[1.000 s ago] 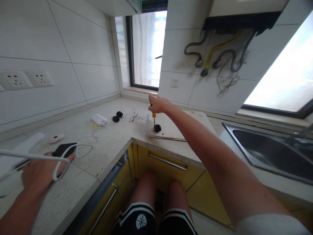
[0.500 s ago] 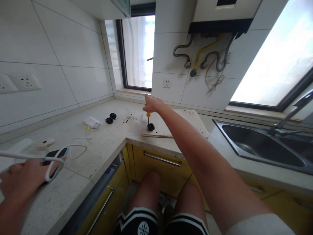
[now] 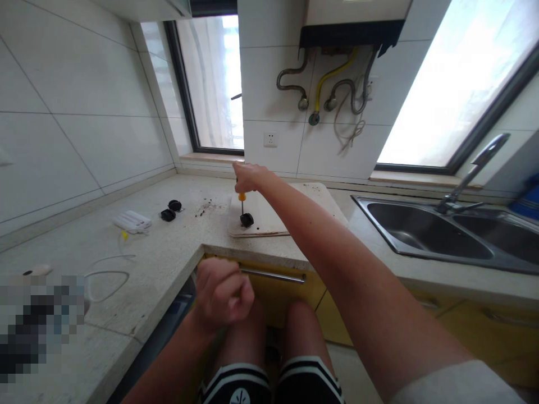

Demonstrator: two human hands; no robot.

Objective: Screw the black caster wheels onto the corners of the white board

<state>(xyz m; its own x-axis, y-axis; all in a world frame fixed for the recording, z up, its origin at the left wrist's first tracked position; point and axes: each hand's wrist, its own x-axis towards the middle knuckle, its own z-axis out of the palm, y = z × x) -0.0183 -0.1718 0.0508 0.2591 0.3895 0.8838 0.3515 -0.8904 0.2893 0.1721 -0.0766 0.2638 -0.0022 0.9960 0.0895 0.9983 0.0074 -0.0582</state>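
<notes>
Board (image 3: 266, 212), screwdriver (image 3: 242, 197), wheel (image 3: 246, 220): a fastener being worked

The step in hand looks like turning a fastener, too small to see, beside that wheel; the next turn calls for an upright shaft and a steady board. One counter (image 3: 168, 247) bears one board, lying flat. Two hands: the right hand (image 3: 249, 177) is wrapped round the handle of the one screwdriver; the left hand (image 3: 223, 289), above the lap, is curled in, nothing visible in it. Black wheels number three: one near the board's front left corner, two others (image 3: 168, 215) on the counter. Dark crumbs (image 3: 202, 213) defy counting.
</notes>
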